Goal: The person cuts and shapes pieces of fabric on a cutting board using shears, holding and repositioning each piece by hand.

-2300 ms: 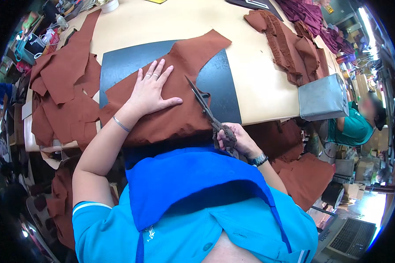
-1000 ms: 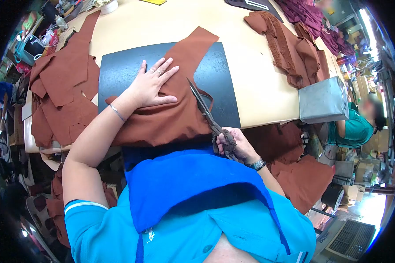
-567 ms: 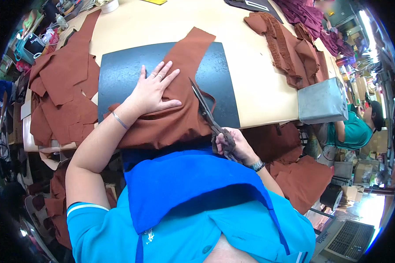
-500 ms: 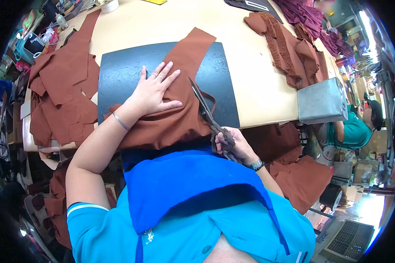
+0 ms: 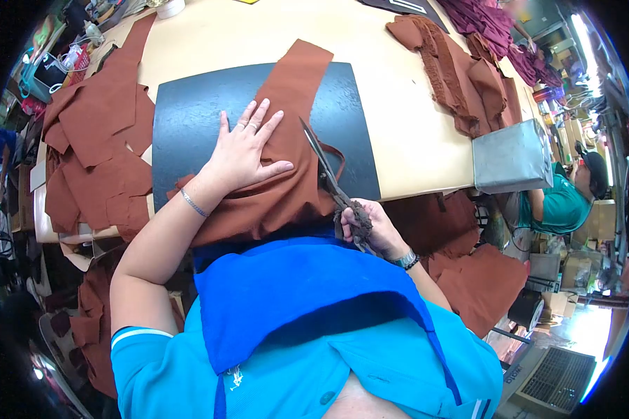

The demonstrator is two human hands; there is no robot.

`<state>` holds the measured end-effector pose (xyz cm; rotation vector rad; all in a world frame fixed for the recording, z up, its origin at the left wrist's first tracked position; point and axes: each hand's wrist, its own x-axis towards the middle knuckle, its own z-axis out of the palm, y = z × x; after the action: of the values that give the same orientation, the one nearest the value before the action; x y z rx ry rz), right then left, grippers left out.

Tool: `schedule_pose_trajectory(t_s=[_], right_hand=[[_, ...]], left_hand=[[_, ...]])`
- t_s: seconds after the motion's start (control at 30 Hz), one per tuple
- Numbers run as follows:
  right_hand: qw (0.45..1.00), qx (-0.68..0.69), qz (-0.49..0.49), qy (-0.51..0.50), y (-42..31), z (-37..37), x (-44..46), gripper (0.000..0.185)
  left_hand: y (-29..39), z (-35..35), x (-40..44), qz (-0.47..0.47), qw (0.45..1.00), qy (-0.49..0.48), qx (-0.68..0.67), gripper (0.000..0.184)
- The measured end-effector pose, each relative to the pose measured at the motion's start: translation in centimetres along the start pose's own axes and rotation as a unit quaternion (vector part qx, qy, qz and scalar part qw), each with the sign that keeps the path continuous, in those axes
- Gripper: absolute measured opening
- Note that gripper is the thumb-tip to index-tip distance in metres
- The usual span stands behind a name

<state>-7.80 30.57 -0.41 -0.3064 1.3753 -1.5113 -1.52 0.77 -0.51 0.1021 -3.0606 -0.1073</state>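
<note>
My left hand (image 5: 248,157), splayed flat over the board (image 5: 189,126), presumably steadies the cloth (image 5: 297,77); my right grip (image 5: 367,227) encircles the scissors (image 5: 326,167).

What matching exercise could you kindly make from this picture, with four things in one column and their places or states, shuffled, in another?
Things:
1. left hand
2. scissors
3. board
4. box

Places or states:
A. dark, lying on the table, partly covered
B. silver-grey, at the edge
C. palm down, fingers spread, on the brown cloth
D. held in the right hand

Right pairs: 1-C, 2-D, 3-A, 4-B
</note>
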Motion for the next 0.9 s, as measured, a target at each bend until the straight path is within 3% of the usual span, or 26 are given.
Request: schedule_pose_trajectory(t_s=[0.33, 0.53, 0.63, 0.67, 0.73, 0.83, 0.87, 0.9], right_hand=[[1.000, 0.022, -0.003, 0.004, -0.2, 0.4, 0.1, 0.017], [0.999, 0.017, 0.016, 0.031, -0.2, 1.0, -0.2, 0.020], [1.000, 0.019, 0.002, 0.022, 0.0, 0.8, -0.1, 0.021], [1.000, 0.015, -0.002, 0.019, 0.0, 0.8, -0.1, 0.021], [0.999, 0.028, -0.013, 0.010, -0.1, 0.9, -0.1, 0.021], [1.000, 0.025, -0.013, 0.012, 0.0, 0.9, -0.1, 0.021], [1.000, 0.017, -0.008, 0.011, 0.0, 0.8, -0.1, 0.021], [1.000, 0.007, -0.002, 0.009, -0.1, 0.7, -0.1, 0.021]], left_hand=[[1.5, 0.2, -0.5, -0.033, 0.999, -0.003, 0.015, 0.093], [1.7, -0.3, 0.0, -0.055, 0.998, -0.005, 0.004, 0.064], [0.9, -3.7, 2.1, -0.041, 0.998, -0.046, 0.011, 0.040], [0.7, -5.2, 3.6, -0.037, 0.993, -0.115, 0.016, 0.037], [-0.9, -5.2, 5.9, 0.043, 0.987, -0.141, 0.065, 0.047], [-2.8, -1.6, 6.2, 0.076, 0.997, 0.009, -0.031, 0.065], [-3.3, -0.7, 6.5, 0.063, 0.997, -0.047, -0.018, 0.079], [-3.3, -0.3, 6.3, 0.060, 0.997, -0.038, -0.014, 0.081]])
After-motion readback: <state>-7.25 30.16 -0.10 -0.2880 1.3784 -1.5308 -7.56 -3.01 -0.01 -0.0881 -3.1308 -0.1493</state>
